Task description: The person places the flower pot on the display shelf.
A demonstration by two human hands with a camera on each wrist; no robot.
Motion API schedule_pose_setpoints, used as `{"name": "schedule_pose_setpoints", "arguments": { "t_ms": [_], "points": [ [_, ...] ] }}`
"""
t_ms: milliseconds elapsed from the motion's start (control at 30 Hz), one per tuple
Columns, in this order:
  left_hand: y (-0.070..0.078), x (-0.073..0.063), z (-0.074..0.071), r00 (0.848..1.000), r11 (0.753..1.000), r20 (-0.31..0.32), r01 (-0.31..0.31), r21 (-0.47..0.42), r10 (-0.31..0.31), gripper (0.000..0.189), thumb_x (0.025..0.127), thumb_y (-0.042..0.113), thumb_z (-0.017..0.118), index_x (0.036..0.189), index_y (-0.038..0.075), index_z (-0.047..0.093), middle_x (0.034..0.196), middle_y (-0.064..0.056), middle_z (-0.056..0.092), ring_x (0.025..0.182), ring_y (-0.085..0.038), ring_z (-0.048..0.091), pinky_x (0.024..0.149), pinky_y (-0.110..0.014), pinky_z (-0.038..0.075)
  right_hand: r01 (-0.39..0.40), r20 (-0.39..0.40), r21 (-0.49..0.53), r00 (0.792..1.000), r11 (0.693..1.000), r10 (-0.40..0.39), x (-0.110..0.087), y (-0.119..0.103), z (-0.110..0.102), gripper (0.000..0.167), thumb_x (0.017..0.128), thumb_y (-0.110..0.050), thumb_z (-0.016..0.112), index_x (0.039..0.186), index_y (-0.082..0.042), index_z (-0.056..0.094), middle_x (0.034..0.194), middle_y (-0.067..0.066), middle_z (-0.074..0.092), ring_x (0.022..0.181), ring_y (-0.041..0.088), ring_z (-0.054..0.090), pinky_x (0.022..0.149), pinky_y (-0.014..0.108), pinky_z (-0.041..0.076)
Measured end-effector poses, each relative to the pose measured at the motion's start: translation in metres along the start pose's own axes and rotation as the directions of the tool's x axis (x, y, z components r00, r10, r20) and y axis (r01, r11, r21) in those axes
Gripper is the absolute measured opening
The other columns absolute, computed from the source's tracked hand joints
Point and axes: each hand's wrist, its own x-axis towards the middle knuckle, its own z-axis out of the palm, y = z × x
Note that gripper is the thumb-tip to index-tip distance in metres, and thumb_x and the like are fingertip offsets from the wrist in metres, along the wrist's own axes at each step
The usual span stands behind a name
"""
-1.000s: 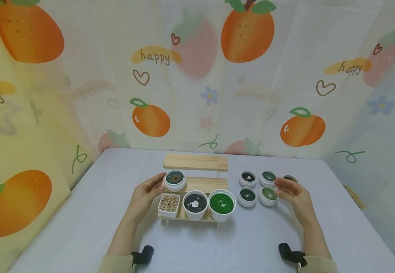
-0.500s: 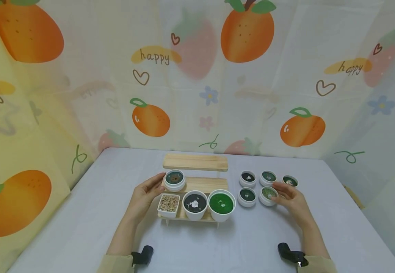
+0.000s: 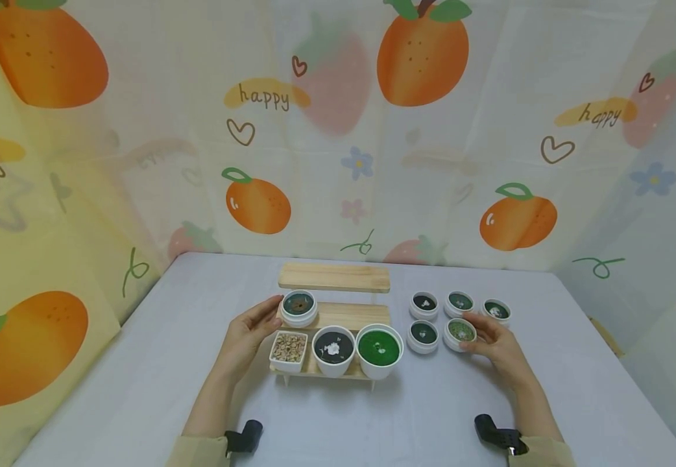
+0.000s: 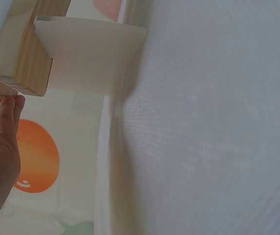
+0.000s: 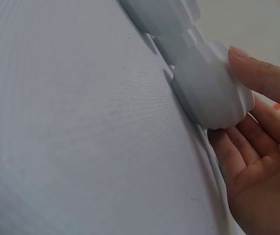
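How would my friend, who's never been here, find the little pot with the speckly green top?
On the white-covered table, find the wooden rack, then look just right of it at five small round white pots in two rows. Pick the front row's right one: its top is speckled, lighter green, while the other four have darker tops with whitish marks.

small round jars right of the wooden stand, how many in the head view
5: back-left jar, back-middle jar, back-right jar, front-left jar, and front-right jar between thumb and fingers of the right hand. That hand could hide another.
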Motion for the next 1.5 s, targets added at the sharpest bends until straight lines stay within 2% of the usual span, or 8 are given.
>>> {"name": "schedule_pose_setpoints", "arguments": {
  "t_ms": [200,400,667,833,967,1100,1367,1500],
  "points": [
    [0.000,0.000,0.000,1.000,1.000,-0.004,-0.001,-0.013,0.000,0.057,0.095,0.014,0.065,0.146,0.000,0.043,0.154,-0.019,0.043,0.116,0.013,0.056,0.100,-0.008,0.048,-0.047,0.003,-0.055,0.999,0.997,0.048,0.001,-0.001,0.000,0.070,0.079,-0.009,0.080,0.140,0.003,0.049,0.121,-0.026,0.056,0.108,-0.023,0.047,0.093,-0.002,0.039],
    [-0.002,0.001,-0.001,1.000,1.000,-0.001,-0.007,-0.011,0.007,0.058,0.095,0.015,0.065,0.146,0.000,0.043,0.154,-0.019,0.043,0.117,0.012,0.056,0.101,-0.009,0.048,-0.040,0.000,-0.054,0.999,0.998,0.040,0.001,0.001,0.000,0.069,0.079,-0.007,0.080,0.139,0.005,0.049,0.114,-0.030,0.056,0.106,-0.022,0.050,0.092,-0.002,0.040],
    [-0.002,0.000,-0.002,1.000,1.000,-0.003,-0.006,-0.005,0.006,0.059,0.095,0.016,0.066,0.147,0.000,0.042,0.154,-0.020,0.042,0.117,0.013,0.056,0.101,-0.008,0.048,-0.034,-0.006,-0.067,0.999,0.997,0.033,0.001,0.001,0.000,0.068,0.079,-0.009,0.081,0.139,0.003,0.051,0.121,-0.025,0.057,0.107,-0.022,0.049,0.092,-0.002,0.040],
    [-0.002,0.000,-0.002,1.000,1.000,-0.007,-0.004,-0.006,0.004,0.059,0.095,0.016,0.066,0.146,0.000,0.042,0.154,-0.019,0.043,0.117,0.013,0.056,0.101,-0.009,0.048,-0.037,-0.011,-0.065,0.999,0.997,0.036,0.001,0.000,-0.001,0.067,0.080,-0.009,0.080,0.139,0.005,0.050,0.116,-0.029,0.057,0.106,-0.023,0.049,0.092,-0.003,0.040],
    [-0.002,0.001,-0.002,1.000,1.000,-0.006,0.001,-0.004,-0.001,0.059,0.095,0.017,0.066,0.147,0.001,0.043,0.154,-0.017,0.043,0.117,0.013,0.056,0.101,-0.008,0.048,-0.057,-0.027,-0.111,0.998,0.992,0.055,0.001,-0.004,-0.001,0.067,0.082,-0.014,0.080,0.140,0.002,0.050,0.133,-0.005,0.060,0.105,-0.025,0.047,0.092,-0.004,0.039],
    [-0.002,0.001,-0.002,1.000,1.000,-0.005,0.005,-0.004,-0.005,0.059,0.095,0.017,0.066,0.147,0.001,0.043,0.154,-0.016,0.043,0.118,0.013,0.055,0.102,-0.009,0.047,-0.092,-0.044,-0.163,0.995,0.982,0.086,0.001,-0.012,-0.001,0.068,0.084,-0.022,0.079,0.142,-0.003,0.050,0.146,0.020,0.051,0.103,-0.025,0.045,0.091,-0.004,0.038],
    [-0.002,0.001,-0.002,1.000,1.000,-0.003,0.006,-0.016,-0.006,0.059,0.094,0.016,0.066,0.147,0.001,0.043,0.154,-0.016,0.044,0.117,0.013,0.056,0.102,-0.009,0.047,-0.105,-0.075,-0.182,0.993,0.978,0.092,0.001,-0.024,-0.001,0.068,0.085,-0.026,0.078,0.143,-0.005,0.049,0.146,0.014,0.052,0.105,-0.023,0.045,0.091,-0.002,0.039],
    [-0.002,0.001,-0.003,1.000,1.000,-0.002,0.000,-0.020,0.000,0.059,0.094,0.016,0.066,0.147,0.001,0.043,0.154,-0.016,0.043,0.118,0.013,0.055,0.101,-0.008,0.047,-0.102,-0.109,-0.175,0.991,0.979,0.083,0.002,-0.029,-0.002,0.068,0.084,-0.028,0.079,0.141,-0.006,0.050,0.135,-0.003,0.057,0.106,-0.021,0.047,0.090,-0.003,0.039]
  ]
}}
